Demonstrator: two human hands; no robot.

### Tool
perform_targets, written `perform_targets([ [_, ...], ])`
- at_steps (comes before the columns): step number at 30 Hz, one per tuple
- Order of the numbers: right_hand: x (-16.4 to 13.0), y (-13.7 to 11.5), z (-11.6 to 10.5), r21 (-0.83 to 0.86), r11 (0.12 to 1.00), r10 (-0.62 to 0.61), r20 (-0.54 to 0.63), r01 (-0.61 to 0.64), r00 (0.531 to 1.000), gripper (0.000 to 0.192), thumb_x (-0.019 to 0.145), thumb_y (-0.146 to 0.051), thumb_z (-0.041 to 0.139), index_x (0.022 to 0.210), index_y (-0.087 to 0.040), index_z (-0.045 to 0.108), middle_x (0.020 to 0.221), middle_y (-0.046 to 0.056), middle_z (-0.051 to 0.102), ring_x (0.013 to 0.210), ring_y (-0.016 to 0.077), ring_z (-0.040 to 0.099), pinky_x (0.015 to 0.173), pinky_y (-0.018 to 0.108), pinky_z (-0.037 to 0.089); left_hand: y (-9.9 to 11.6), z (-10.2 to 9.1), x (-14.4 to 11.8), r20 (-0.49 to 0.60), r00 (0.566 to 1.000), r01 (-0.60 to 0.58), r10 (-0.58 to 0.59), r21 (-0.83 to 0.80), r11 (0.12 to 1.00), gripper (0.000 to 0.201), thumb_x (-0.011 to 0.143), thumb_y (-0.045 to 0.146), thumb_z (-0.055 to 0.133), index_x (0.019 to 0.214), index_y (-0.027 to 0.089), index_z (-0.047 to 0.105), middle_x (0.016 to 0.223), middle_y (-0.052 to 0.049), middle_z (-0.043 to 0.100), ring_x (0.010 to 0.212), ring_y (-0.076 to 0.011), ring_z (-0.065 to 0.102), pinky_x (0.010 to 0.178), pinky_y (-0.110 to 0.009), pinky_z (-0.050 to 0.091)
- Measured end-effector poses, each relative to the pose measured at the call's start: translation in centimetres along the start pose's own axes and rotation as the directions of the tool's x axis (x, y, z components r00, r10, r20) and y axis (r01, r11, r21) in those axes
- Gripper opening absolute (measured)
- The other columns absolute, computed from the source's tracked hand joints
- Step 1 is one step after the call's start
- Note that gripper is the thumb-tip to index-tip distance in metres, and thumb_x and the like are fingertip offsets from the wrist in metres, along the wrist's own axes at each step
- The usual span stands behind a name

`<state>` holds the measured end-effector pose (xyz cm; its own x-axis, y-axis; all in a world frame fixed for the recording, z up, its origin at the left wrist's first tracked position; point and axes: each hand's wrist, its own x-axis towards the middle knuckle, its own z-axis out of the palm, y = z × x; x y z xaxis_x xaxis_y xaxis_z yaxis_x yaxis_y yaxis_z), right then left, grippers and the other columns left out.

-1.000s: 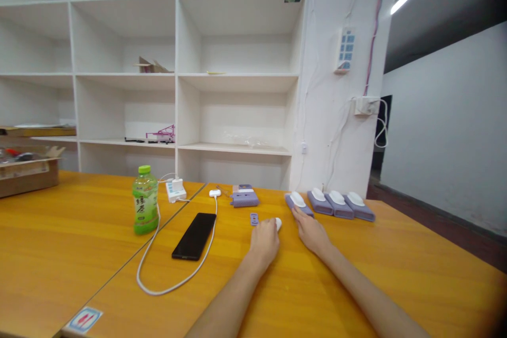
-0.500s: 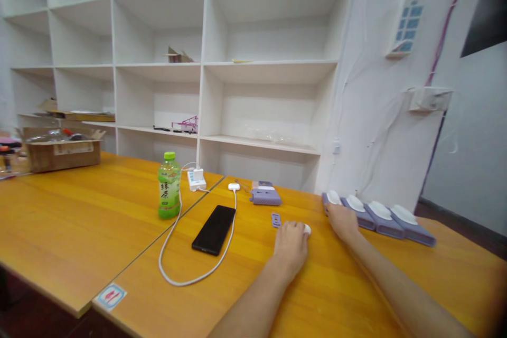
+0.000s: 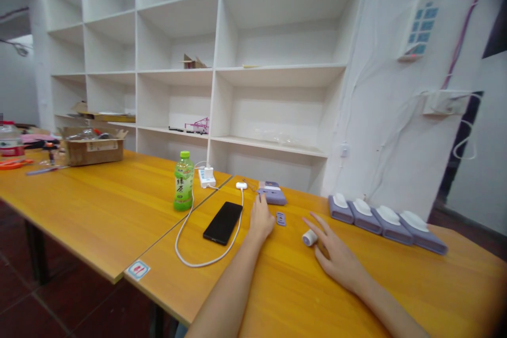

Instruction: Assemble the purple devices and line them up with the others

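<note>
My left hand [image 3: 261, 219] rests on the orange table [image 3: 356, 296], its fingers stretched toward a purple box [image 3: 272, 194] just beyond; it holds nothing. A small purple piece [image 3: 281, 218] lies right beside it. My right hand [image 3: 335, 253] lies flat and open on the table, fingers spread, with its fingertips next to a small white cylinder [image 3: 309, 237] lying on its side. A row of several purple holders with white tops [image 3: 386, 222] stands to the right, beyond my right hand.
A black phone [image 3: 223, 222] with a looping white cable [image 3: 190, 253] lies left of my left hand. A green drink bottle [image 3: 183, 188] and a white charger [image 3: 207, 177] stand behind it. A cardboard box [image 3: 93, 149] sits far left. White shelves [image 3: 214, 90] line the wall.
My left hand let go of the white cylinder and moved left toward the purple box. My right hand drew back from the purple holders to beside the cylinder. The view swung left.
</note>
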<state>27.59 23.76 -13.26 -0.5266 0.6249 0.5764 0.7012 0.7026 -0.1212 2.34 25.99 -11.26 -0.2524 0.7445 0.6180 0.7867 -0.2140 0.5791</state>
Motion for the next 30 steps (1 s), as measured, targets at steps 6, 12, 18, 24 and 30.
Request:
perform_targets([
  [6,1.1,-1.1,-0.1,0.041,0.997,0.064,0.024,-0.065,0.998,0.040,0.096,-0.038,0.038,0.131,-0.030,0.054,0.127,0.005,0.057,0.110,0.0214,0.060,0.099,0.033,0.046,-1.0,1.7,3.7,-0.004,0.985,0.172,-0.174,-0.123,0.977,0.059,0.083,0.014,0.053,0.139,0.011,0.033,0.124,-0.015,0.060,0.119,-0.0228,0.056,0.101,-0.031,0.041],
  [12,1.1,-0.8,0.4,0.084,0.971,0.229,-0.041,-0.225,0.972,0.038,0.094,-0.046,0.041,0.120,-0.026,0.061,0.115,0.009,0.058,0.096,0.0267,0.063,0.087,0.039,0.048,-1.0,1.9,2.7,0.015,0.978,0.205,-0.206,-0.214,0.955,0.042,0.075,0.016,0.067,0.115,0.019,0.052,0.096,-0.005,0.067,0.104,-0.0237,0.062,0.098,-0.036,0.040],
  [18,1.1,-0.2,-0.5,0.372,0.841,0.435,-0.033,-0.393,0.900,0.040,0.088,-0.058,0.045,0.096,-0.021,0.058,0.102,0.008,0.065,0.094,0.0259,0.067,0.082,0.037,0.053,2.0,1.2,0.8,-0.078,0.976,0.151,-0.204,-0.436,0.887,0.018,0.087,0.017,0.047,0.105,0.019,0.050,0.096,-0.006,0.065,0.092,-0.0182,0.064,0.083,-0.029,0.048],
  [24,-0.6,1.8,-2.1,0.659,0.470,0.650,0.192,-0.587,0.736,0.050,0.085,-0.070,0.037,0.097,-0.022,0.045,0.073,0.002,0.063,0.040,0.0183,0.062,0.034,0.027,0.045,7.9,1.8,-3.7,-0.073,0.996,-0.007,-0.049,-0.622,0.783,0.009,0.087,0.023,0.047,0.096,0.020,0.047,0.086,-0.002,0.059,0.078,-0.0143,0.060,0.070,-0.023,0.048],
  [30,-2.6,5.0,-3.2,0.760,0.192,0.746,0.297,-0.620,0.596,0.048,0.087,-0.067,0.037,0.095,-0.021,0.040,0.075,0.007,0.065,0.053,0.0185,0.069,0.046,0.027,0.055,11.2,3.1,-9.5,0.065,0.980,-0.111,0.188,-0.606,0.788,0.017,0.083,0.012,0.048,0.097,0.021,0.054,0.095,-0.003,0.062,0.090,-0.0152,0.057,0.082,-0.024,0.044],
])
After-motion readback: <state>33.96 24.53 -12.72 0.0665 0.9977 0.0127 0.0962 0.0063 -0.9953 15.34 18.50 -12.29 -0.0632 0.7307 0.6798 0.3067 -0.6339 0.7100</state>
